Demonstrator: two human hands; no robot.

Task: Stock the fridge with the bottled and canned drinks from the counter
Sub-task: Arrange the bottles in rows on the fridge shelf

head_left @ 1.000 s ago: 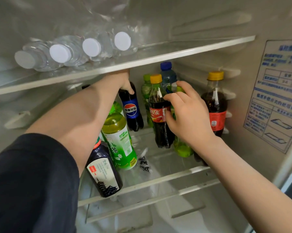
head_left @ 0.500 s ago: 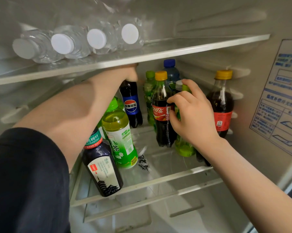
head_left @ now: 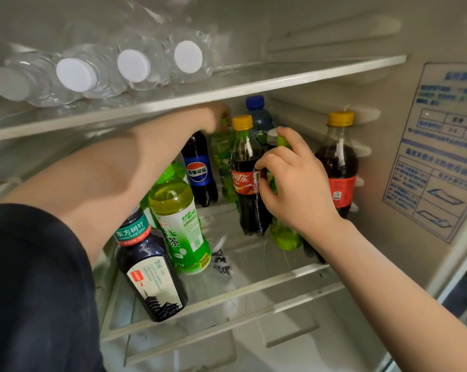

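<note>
My right hand (head_left: 294, 189) is wrapped around a green bottle (head_left: 284, 237) that stands on the middle glass shelf (head_left: 227, 289), between two yellow-capped cola bottles (head_left: 247, 183) (head_left: 340, 170). My left hand (head_left: 216, 116) reaches under the upper shelf, with its fingers curled over the top of a pale green bottle (head_left: 223, 159) at the back. A Pepsi bottle (head_left: 198, 170) stands just left of it. Behind them is a blue-capped bottle (head_left: 259, 116). Nearer me stand a green tea bottle (head_left: 181, 221) and a dark tea bottle (head_left: 151, 275).
Several clear water bottles (head_left: 76, 73) with white caps lie side by side on the upper glass shelf (head_left: 280, 81). An instruction sticker (head_left: 436, 157) covers the fridge's right wall. Bare glass shows at the front right of the middle shelf.
My left hand has moved right, from the Pepsi bottle's cap to the pale green bottle behind it. The right hand keeps its hold on the green bottle and has barely shifted.
</note>
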